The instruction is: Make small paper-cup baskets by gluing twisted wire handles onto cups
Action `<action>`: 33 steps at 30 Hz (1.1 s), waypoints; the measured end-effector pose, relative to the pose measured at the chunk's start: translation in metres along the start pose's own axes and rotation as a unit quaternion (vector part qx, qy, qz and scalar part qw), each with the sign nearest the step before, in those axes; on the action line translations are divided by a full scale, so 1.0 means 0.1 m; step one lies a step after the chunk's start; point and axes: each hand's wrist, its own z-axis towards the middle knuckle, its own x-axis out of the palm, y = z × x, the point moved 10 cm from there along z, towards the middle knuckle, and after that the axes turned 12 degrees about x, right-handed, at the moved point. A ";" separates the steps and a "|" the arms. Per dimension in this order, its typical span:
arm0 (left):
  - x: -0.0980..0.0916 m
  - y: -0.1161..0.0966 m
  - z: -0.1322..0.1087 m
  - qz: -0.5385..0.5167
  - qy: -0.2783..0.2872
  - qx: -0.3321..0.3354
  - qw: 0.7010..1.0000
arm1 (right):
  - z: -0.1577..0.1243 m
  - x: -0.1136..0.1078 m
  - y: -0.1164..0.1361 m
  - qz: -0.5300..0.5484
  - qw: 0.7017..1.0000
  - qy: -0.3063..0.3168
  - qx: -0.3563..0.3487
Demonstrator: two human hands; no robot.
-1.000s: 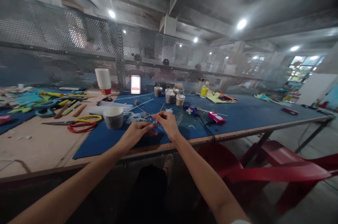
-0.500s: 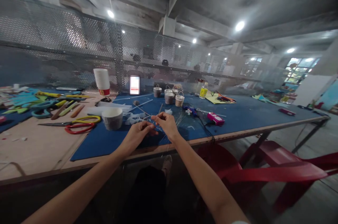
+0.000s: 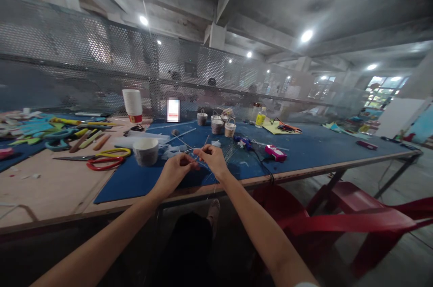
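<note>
- Left hand (image 3: 177, 170): fingertips pinching a thin pale strand (image 3: 195, 158); material can't tell.
- Right hand (image 3: 212, 159): thumb and fingers pinching the same strand, just beside left fingertips.
- Strand: between the 2 hands, above the blue mat (image 3: 115, 185), toward its near edge.
- White-rimmed cup (image 3: 146, 151): upright near mat's left edge, left of left hand.
- Scissors (image 3: 104, 159): at mat's left edge.
- Small handled pails (image 3: 217, 126): grouped toward far edge.
- Glue gun (image 3: 244, 143): right of right hand; pink box (image 3: 275, 153) near near edge.

Blu mat (image 3: 125, 185), red/yel-hndl scissors (image 3: 96, 158)
</note>
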 end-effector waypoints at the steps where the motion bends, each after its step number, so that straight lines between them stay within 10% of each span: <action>1: -0.01 -0.01 0.00 0.002 -0.003 0.005 1.000 | 0.00 0.00 0.00 0.001 1.000 0.002 -0.002; 33: 0.03 -0.06 -0.02 -0.069 0.012 0.003 0.998 | -0.01 0.06 0.01 0.035 0.999 0.041 0.004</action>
